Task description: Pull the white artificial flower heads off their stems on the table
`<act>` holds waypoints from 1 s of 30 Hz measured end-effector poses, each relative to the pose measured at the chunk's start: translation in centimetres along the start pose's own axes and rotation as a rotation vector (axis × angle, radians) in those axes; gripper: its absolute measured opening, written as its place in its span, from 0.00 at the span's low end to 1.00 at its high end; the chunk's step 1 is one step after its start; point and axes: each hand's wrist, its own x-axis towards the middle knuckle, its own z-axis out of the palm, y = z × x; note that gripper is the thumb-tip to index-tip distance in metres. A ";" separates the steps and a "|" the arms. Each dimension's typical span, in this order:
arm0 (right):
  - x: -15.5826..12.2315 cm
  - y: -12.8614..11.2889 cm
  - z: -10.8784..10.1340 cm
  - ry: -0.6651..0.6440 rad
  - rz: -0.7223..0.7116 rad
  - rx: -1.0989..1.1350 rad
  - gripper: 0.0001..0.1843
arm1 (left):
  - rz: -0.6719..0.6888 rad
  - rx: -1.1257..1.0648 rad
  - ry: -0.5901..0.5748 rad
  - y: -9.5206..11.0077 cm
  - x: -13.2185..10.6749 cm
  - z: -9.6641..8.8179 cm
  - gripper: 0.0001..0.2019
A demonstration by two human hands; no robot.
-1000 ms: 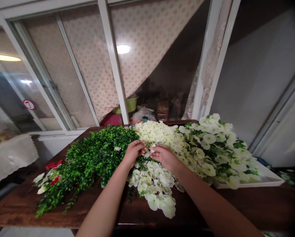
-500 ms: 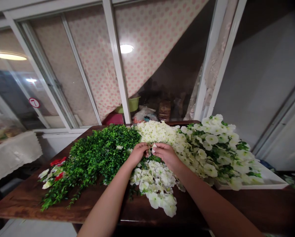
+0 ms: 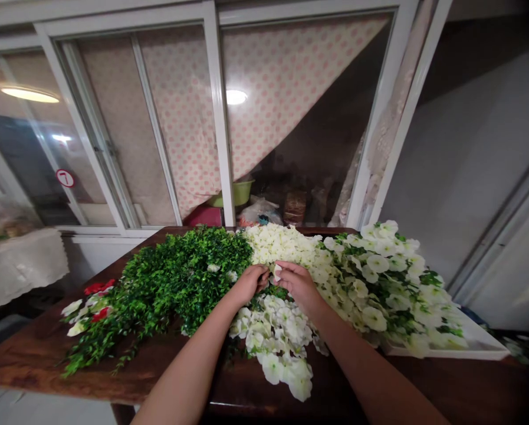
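Observation:
Above the table, my right hand pinches a small white flower between thumb and fingers. Close on its left, my left hand has its fingertips pressed together; whatever is between them is too small to make out. Right below both hands lies a bunch of white artificial flowers with a few green leaves. A heap of loose cream blossoms sits just beyond my fingers. To the left of my left hand spreads a thick pile of green artificial foliage.
White flower stems with leaves rest over a white tray on the right. Red and white flowers lie at the left of the dark wooden table. Behind stand sliding windows; a cloth-covered table is far left.
The view has shifted slightly, so the table sits a little lower. My hands have drawn slightly apart, and the small white flower stays in my right hand.

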 end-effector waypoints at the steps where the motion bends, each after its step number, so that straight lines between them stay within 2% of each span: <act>1: 0.1 0.1 0.0 -0.005 -0.009 0.009 0.23 | -0.004 -0.032 -0.022 -0.2 0.1 0.0 0.15; 4: 0.2 0.2 0.0 -0.015 -0.033 0.030 0.22 | -0.036 -0.121 -0.057 -0.6 0.5 -0.1 0.15; 9: 0.0 0.3 0.1 -0.046 -0.063 0.081 0.19 | -0.087 -0.191 -0.023 -0.6 0.3 0.4 0.15; 16: -0.3 0.1 0.0 -0.121 -0.037 0.139 0.19 | -0.162 -0.264 -0.045 0.1 -0.1 0.5 0.12; 24: -0.5 0.2 0.5 -0.212 -0.019 0.161 0.14 | -0.224 -0.387 -0.048 0.2 -0.3 0.6 0.15; 30: -0.7 0.1 0.8 -0.186 -0.030 0.154 0.13 | -0.186 -0.401 -0.031 0.4 -0.4 0.9 0.17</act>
